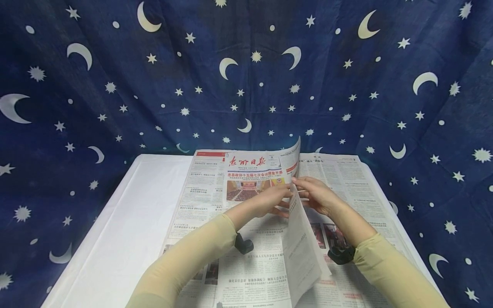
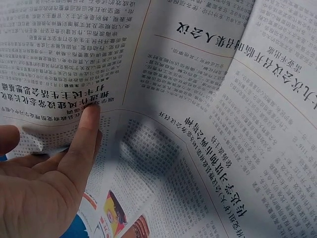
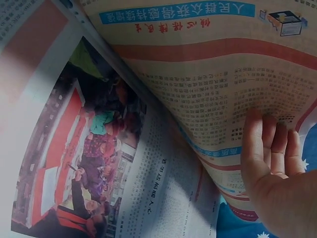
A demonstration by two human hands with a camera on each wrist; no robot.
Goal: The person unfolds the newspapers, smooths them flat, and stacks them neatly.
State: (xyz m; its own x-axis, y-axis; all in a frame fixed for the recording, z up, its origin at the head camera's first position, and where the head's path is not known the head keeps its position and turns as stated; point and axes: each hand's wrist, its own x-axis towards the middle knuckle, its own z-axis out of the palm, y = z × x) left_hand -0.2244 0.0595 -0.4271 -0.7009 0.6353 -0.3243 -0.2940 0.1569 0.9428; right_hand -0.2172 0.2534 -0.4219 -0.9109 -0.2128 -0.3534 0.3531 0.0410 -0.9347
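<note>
A newspaper (image 1: 250, 239) lies spread out, with one of its sheets raised along the middle (image 1: 302, 248). My left hand (image 1: 269, 201) is at the left face of that sheet, fingers mostly straight and one fingertip touching the print. In the left wrist view, the left hand (image 2: 47, 188) shows its thumb at the left border. My right hand (image 1: 317, 196) pinches the sheet's edge from the other side. Several of the right hand's (image 3: 280, 178) fingers rest against the back face in the right wrist view, where its thumb is hidden.
The newspaper covers much of a white table (image 1: 115, 231), whose bare surface shows at left. A dark blue curtain (image 1: 246, 94) with moons and stars hangs behind the table and around its sides. Dark wrist cameras (image 1: 243, 244) sit under both wrists.
</note>
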